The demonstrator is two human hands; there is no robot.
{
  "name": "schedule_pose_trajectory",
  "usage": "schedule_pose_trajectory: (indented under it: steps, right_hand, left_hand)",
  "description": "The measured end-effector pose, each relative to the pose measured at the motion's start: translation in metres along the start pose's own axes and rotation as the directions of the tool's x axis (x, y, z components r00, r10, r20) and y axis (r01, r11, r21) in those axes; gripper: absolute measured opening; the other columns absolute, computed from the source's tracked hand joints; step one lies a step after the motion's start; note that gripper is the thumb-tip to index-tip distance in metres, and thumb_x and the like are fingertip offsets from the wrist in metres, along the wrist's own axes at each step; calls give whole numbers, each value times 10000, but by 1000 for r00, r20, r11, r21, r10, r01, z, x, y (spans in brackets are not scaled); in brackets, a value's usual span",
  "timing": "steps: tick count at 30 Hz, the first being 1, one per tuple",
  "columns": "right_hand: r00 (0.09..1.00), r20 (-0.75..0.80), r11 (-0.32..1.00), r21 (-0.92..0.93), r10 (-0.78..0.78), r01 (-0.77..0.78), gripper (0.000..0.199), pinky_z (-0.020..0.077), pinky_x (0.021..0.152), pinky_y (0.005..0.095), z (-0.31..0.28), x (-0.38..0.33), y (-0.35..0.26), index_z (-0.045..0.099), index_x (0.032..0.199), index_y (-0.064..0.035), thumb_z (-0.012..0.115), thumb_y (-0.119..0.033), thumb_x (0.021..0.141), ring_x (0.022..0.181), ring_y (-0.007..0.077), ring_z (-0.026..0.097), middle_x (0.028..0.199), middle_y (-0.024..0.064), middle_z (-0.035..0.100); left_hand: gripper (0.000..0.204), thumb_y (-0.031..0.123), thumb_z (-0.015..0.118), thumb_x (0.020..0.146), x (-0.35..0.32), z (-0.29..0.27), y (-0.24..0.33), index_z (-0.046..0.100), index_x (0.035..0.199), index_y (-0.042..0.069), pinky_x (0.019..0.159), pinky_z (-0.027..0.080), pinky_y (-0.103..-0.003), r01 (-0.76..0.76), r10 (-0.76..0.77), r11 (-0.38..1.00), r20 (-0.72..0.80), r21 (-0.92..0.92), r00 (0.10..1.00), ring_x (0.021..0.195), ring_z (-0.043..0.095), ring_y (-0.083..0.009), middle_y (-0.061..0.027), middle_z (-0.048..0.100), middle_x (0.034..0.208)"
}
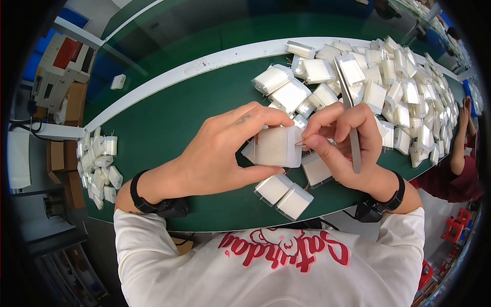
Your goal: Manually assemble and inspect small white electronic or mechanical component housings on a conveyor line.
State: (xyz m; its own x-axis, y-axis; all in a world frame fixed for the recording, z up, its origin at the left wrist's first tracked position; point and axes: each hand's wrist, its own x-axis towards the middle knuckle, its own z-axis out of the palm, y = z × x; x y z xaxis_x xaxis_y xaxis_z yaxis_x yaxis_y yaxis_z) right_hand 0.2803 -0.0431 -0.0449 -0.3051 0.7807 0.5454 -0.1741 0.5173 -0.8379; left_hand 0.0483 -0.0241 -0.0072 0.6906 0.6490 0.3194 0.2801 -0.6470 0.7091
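My left hand grips a white boxy block with translucent edges, thumb below and fingers above it. At the block's right side, my right hand pinches a thin reddish wire between thumb and forefinger. Metal tweezers are tucked among the fingers of that same hand, their points directed away from me. Under the hands lie more such blocks, including a pair near the front edge and one partly covered by my right hand.
A large heap of similar white blocks covers the right of the green tabletop. A smaller pile sits at the far left. A white rail runs along the back. Another person's arm shows at the right.
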Motion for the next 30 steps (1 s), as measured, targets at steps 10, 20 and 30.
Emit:
schedule_pose_trajectory:
  steps: [10, 20, 30]
  right_hand:
    - [1000, -15, 1000, -11, -12, 12, 310, 544, 716, 236, 0, 1, -1, 397, 921, -46, 659, 107, 859, 838, 113, 641, 962, 162, 645]
    - [999, 7, 999, 4, -41, 41, 327, 556, 740, 249, -2, 1, 1, 403, 931, -46, 666, 125, 840, 881, 132, 648, 996, 178, 632]
    - [1000, -1, 1000, 18, 10, -10, 312, 552, 739, 250, -1, 2, 0, 406, 921, -47, 669, 106, 854, 843, 129, 649, 975, 172, 636]
  left_hand:
    - [611, 62, 885, 634, -1, 1, -3, 590, 1167, 24, 795, 518, -318, 8, -8, 1000, -17, -15, 1000, 914, 637, -224, -117, 651, 1088]
    - [604, 73, 883, 643, -1, 1, -2, 589, 1168, 25, 802, 516, -318, 49, -49, 999, -7, -22, 999, 910, 639, -222, -109, 646, 1064]
    - [594, 65, 874, 647, -1, 2, -2, 594, 1169, 27, 782, 516, -325, 24, -24, 1000, -8, -8, 1000, 888, 636, -230, -108, 647, 1033]
